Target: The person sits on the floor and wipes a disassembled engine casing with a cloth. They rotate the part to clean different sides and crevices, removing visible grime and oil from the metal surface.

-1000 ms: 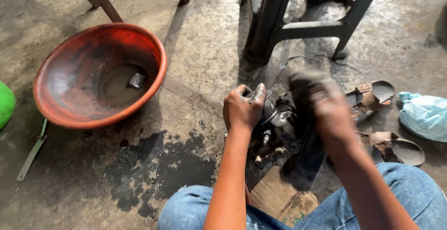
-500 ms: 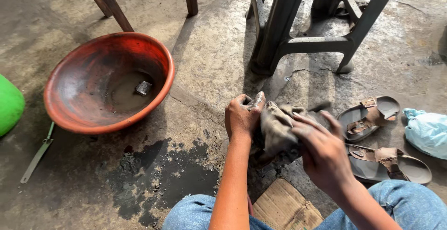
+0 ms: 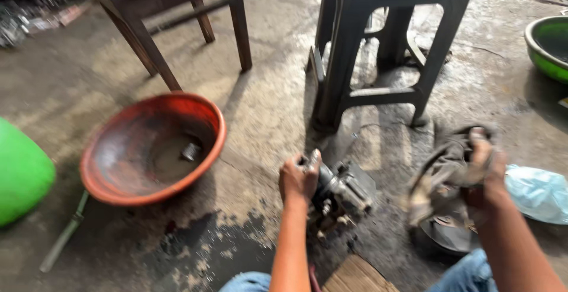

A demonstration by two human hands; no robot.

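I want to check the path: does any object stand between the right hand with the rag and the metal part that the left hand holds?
Nothing visible: only bare, stained floor lies between the right hand gripping the rag and the metal part held by the left hand.

No packages, labels, signs or screens.

You look down on a stained grey concrete floor (image 3: 266,108) with a dark plastic stool (image 3: 384,43) beside a brown wooden chair (image 3: 171,8).

Probably a repair workshop: oil-stained concrete floor (image 3: 195,244), greasy engine part (image 3: 343,194).
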